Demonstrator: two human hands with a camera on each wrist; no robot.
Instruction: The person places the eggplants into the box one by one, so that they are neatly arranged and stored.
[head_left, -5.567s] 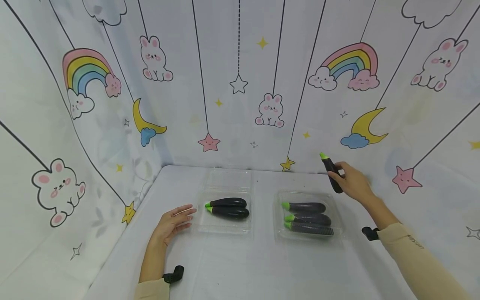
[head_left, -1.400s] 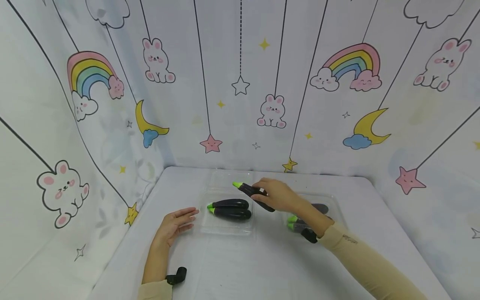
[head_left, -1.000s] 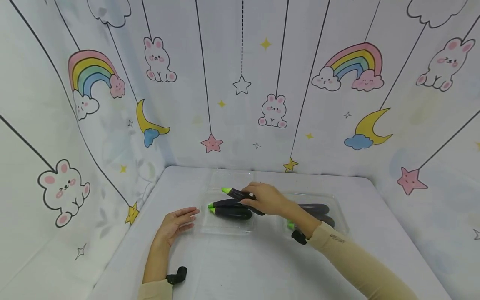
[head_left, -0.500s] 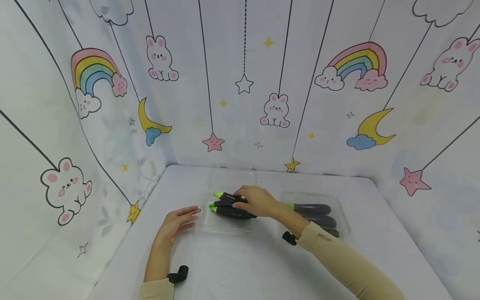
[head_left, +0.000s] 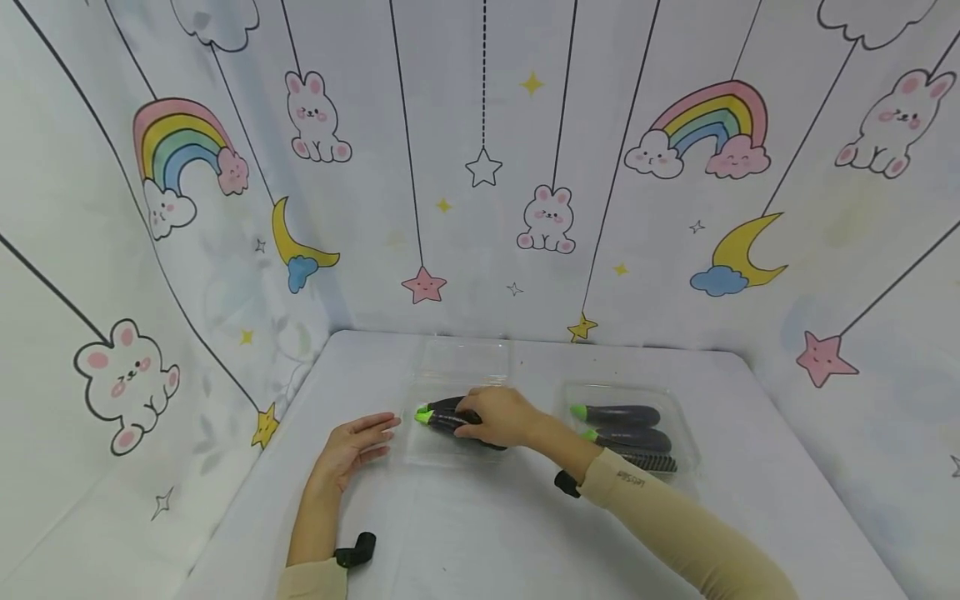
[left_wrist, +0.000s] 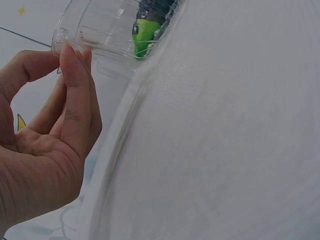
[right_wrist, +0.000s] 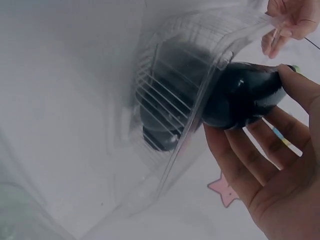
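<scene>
My right hand (head_left: 504, 417) grips a dark eggplant (head_left: 445, 420) with a green stem end, low over the open clear plastic box (head_left: 450, 456) on the left. In the right wrist view, thumb and fingers curl round the glossy eggplant (right_wrist: 242, 95) at the box rim. Other dark eggplants (right_wrist: 160, 107) show through the ribbed wall, partly hidden in the head view by the hand and held eggplant. At the box's left edge, my left hand (head_left: 358, 442) pinches the rim; the left wrist view has its fingertips (left_wrist: 70, 55) meeting on the clear plastic.
A second clear box (head_left: 686, 433) to the right holds three eggplants (head_left: 622, 415), the nearest partly behind ribbed plastic. The left box's lid (head_left: 465, 357) lies folded back. Both boxes stand on a white-covered table (head_left: 480, 533), with a printed curtain (head_left: 480, 233) behind.
The right hand has carried an eggplant from beside the right box leftward, then lowered it over those in the left box. The left hand has stayed at the left box's edge.
</scene>
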